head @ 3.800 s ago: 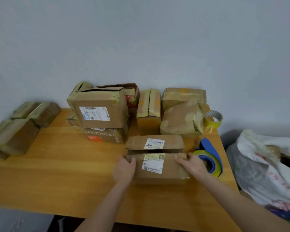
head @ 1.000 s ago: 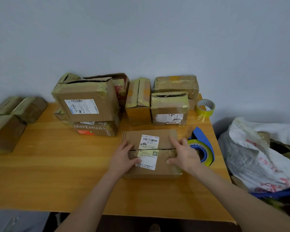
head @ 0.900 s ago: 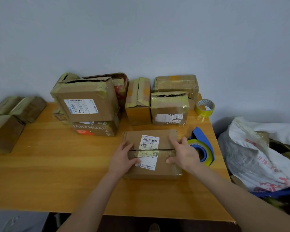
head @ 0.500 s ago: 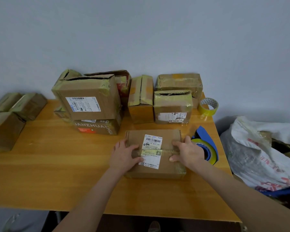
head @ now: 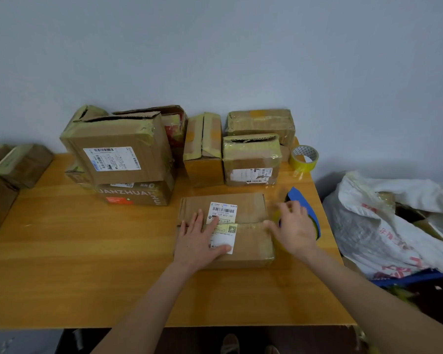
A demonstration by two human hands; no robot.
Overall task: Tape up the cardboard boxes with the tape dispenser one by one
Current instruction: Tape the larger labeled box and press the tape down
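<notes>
Left hand [head: 201, 238]: I am pressing it flat on the cardboard box [head: 251, 208]. Right hand [head: 296, 229]: hovering, blurred, over the tape dispenser [head: 299, 198]; grip, I cannot tell.

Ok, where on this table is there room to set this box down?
Widest bare patch: table left of the box, in front of the stacked boxes. Also the strip along the near edge. Crowded: the back row, and the right side by the tape dispenser and tape roll.

Left hand [head: 200, 241] bare, fingers [head: 198, 218] slim, right hand [head: 294, 231] bare, its fingertips [head: 296, 204] smeared by motion blur, left forearm [head: 149, 302] bare behind the wrist, right forearm [head: 368, 297] bare behind its wrist
</notes>
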